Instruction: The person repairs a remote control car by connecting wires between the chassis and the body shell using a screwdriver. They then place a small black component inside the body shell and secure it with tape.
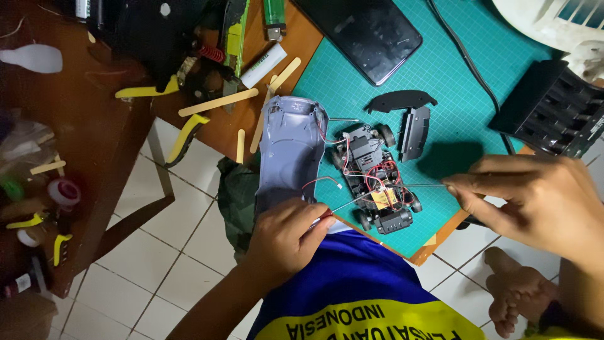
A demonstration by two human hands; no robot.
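Toy car chassis (pixel 376 182) at mat edge (pixel 402 252); hands (pixel 286 236) (pixel 535 198) flank it.

Smartphone (pixel 360 34), dark, face-up on teal cutting mat (pixel 459 82), approx 12 o'clock. Black cable (pixel 469 63) runs across mat at 1 o'clock. Black battery charger (pixel 553 110) w/ ribbed slots at 2–3 o'clock, white fan housing (pixel 553 22) above it. Two loose black car body parts (pixel 409 119) near centre of mat. Wooden sticks (pixel 217 102) scattered on brown table at 11 o'clock, beside white tube (pixel 264 65) & green lighter (pixel 274 17). Yellow-handled pliers (pixel 185 135) at table edge, approx 10 o'clock. White bottle (pixel 34 58) far at 10 o'clock. Cluttered side shelf w/ small jars (pixel 63 192) at 9 o'clock. White floor tiles (pixel 170 264) at 7 o'clock.
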